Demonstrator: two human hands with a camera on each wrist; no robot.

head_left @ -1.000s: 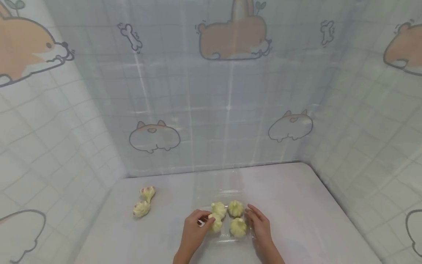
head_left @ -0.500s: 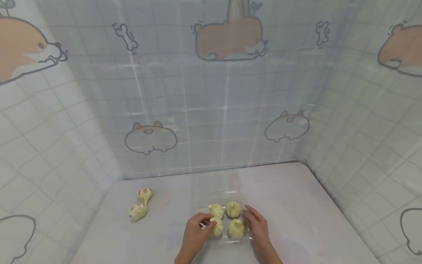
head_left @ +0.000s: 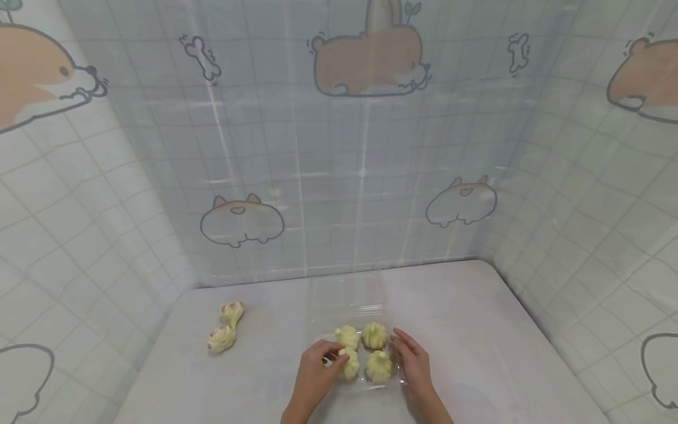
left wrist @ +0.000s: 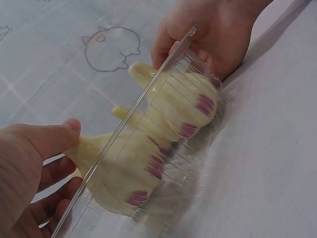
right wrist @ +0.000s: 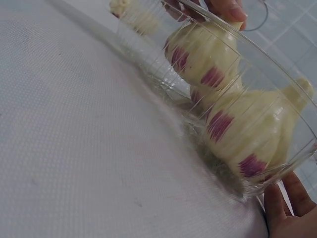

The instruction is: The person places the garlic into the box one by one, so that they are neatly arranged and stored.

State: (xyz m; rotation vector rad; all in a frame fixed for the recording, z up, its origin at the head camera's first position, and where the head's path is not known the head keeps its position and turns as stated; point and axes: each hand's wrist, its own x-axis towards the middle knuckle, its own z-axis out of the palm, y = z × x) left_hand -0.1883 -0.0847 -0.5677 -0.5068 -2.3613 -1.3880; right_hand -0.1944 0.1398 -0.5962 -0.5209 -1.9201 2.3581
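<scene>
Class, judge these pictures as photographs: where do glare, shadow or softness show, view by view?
Head view: pale vertical streaks of light on the patterned backdrop; left wrist view: thin glints along the clear plastic container; right wrist view: soft shadow on the pale tablecloth along the container's base, and hazy far garlic bulbs.

Clear plastic box (right wrist: pixel 220 171) slanting across the view, purple-patched garlic inside, nearest bulb (right wrist: pixel 247 129) large at right, left hand (right wrist: pixel 225 7) at top pinching the stem of a farther bulb (right wrist: pixel 203 54), right hand (right wrist: pixel 292 210) low at right beside the box, pale woven bench (right wrist: pixel 89 148) at left.
</scene>
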